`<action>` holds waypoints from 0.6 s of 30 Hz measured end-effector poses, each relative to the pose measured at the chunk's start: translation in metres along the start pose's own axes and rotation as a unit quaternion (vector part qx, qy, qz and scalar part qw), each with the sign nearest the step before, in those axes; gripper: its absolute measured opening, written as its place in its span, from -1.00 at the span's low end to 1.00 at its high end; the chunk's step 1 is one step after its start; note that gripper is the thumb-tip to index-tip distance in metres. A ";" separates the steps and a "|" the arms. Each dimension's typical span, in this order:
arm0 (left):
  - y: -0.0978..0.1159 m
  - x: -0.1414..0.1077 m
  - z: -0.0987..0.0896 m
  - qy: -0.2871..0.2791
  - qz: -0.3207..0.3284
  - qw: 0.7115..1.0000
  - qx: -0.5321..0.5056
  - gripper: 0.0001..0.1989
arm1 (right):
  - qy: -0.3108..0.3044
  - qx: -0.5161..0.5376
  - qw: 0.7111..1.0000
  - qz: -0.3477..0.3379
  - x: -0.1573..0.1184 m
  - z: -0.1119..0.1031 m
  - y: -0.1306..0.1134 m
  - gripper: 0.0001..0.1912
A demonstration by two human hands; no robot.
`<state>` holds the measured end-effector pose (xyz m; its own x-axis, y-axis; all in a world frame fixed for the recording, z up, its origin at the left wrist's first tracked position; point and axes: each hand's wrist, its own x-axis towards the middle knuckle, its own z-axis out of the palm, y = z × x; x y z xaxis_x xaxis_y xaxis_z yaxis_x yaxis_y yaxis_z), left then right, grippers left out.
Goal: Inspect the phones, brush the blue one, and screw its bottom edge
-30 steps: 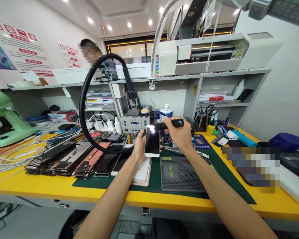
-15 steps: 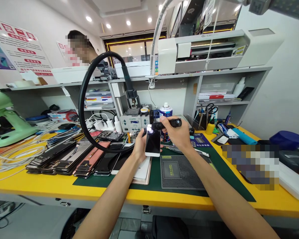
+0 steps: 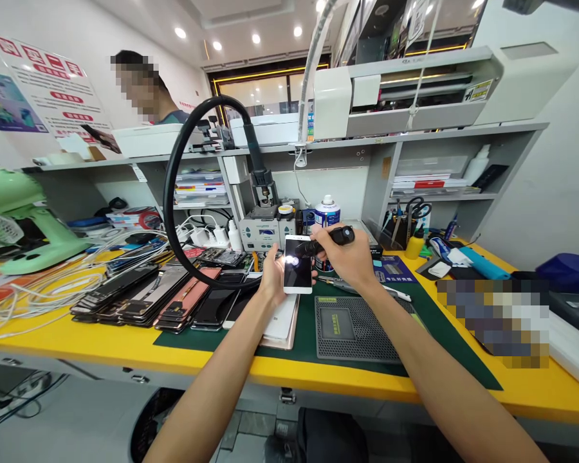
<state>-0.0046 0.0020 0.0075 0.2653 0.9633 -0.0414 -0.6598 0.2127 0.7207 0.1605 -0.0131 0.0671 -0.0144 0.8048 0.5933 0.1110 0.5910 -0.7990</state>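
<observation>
Light (image 3: 292, 260) has slid down the white smartphone (image 3: 298, 276) in my left hand (image 3: 272, 276); my right hand (image 3: 350, 256) grips the flashlight (image 3: 340, 236).

Left hand: ours, left of centre, held up a white-framed phone (image 3: 298, 265) by its side; we mean this left hand (image 3: 273, 276).
Right hand: ours, right of centre (image 3: 346, 254), gripped a black flashlight (image 3: 340, 236) over the screen.
Light: a bright spot lay on the dark glass.
Lower centre: we had a grey perforated pad (image 3: 357, 329) on the green mat (image 3: 444, 344).
Left of centre: stacked phone parts (image 3: 139, 296) lay beside white cables (image 3: 43, 297).
Upper left: a person (image 3: 142, 90) was beyond the shelf (image 3: 367, 143).
</observation>
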 end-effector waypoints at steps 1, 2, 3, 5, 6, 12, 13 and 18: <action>0.000 0.000 -0.001 0.003 0.004 1.000 -0.001 -0.38 | -0.002 -0.004 1.000 -0.004 0.000 0.000 0.000 -0.54; 0.000 0.000 -0.001 0.006 0.008 1.000 -0.002 -0.38 | -0.004 -0.008 1.000 -0.009 -0.001 0.000 -0.001 -0.54; 0.001 0.000 -0.001 0.009 0.011 1.000 -0.003 -0.39 | -0.005 -0.010 1.000 -0.013 -0.001 0.000 -0.001 -0.55; 0.001 0.000 0.000 0.023 0.015 1.000 -0.005 -0.40 | -0.009 -0.010 1.000 -0.014 -0.001 0.000 -0.002 -0.55; 0.001 0.000 0.000 0.033 0.015 0.999 -0.005 -0.41 | -0.012 -0.008 1.000 -0.011 -0.002 0.000 -0.003 -0.55; 0.002 0.001 -0.001 0.052 0.020 0.998 -0.018 -0.41 | -0.035 -0.014 0.999 0.010 -0.004 0.002 -0.004 -0.54; 0.002 0.000 -0.001 0.052 0.022 0.998 -0.019 -0.41 | -0.040 -0.014 0.999 0.010 -0.005 0.002 -0.004 -0.54; 0.004 -0.005 0.005 0.061 0.019 0.998 0.005 -0.37 | -0.075 0.013 0.997 0.026 -0.006 0.002 -0.006 -0.54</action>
<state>-0.0044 -0.0027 0.0139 0.1524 0.9834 -0.0982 -0.6604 0.1753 0.7301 0.1576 -0.0214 0.0675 -0.1572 0.8319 0.5321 0.0893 0.5486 -0.8313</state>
